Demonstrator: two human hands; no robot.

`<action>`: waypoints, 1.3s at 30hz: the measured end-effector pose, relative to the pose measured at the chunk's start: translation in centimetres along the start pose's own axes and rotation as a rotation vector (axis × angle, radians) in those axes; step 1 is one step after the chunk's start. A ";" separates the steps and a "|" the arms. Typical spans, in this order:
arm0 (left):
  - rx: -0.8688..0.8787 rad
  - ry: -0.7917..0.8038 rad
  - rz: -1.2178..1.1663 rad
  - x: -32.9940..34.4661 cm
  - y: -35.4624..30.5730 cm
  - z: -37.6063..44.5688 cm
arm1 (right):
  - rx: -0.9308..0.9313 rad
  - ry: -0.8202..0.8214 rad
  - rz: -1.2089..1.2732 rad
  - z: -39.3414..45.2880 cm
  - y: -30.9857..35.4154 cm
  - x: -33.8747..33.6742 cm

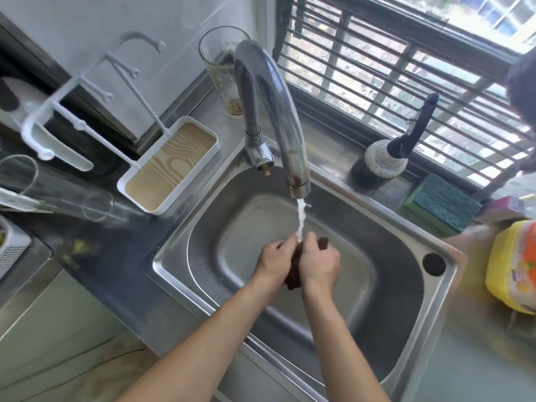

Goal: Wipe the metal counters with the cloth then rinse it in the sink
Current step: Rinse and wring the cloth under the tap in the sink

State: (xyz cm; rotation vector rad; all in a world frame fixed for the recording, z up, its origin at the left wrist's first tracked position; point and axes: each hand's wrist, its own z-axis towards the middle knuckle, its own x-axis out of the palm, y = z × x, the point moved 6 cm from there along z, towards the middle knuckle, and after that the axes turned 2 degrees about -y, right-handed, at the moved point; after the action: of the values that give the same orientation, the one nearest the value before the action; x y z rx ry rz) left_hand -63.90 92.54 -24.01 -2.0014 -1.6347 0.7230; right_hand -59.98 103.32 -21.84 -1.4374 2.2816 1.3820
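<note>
presently the left hand (271,261) and right hand (319,264) grip a dark brown cloth (293,274) between them over the sink (406,338). fingers of both are curled around it, under water running from the tap (269,91).

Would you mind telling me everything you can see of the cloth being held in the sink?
The cloth is dark reddish-brown and looks wet and bunched, mostly hidden between the two hands. The left hand and the right hand grip it from either side over the basin of the steel sink. One corner pokes out past the right hand's fingers, and a lower end hangs below the palms. The stream of water from the tap lands on its top edge. Its weave and full size cannot be told.
</note>
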 end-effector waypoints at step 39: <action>-0.044 -0.001 -0.076 0.0 -0.7 0.0 | -0.155 0.053 -0.029 -1.2 -1.6 0.7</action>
State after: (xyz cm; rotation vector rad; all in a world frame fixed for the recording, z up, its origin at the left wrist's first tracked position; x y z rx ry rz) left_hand -64.44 92.66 -23.53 -1.9568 -1.7311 0.6656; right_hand -58.75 101.78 -22.52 -1.5625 2.2187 1.5609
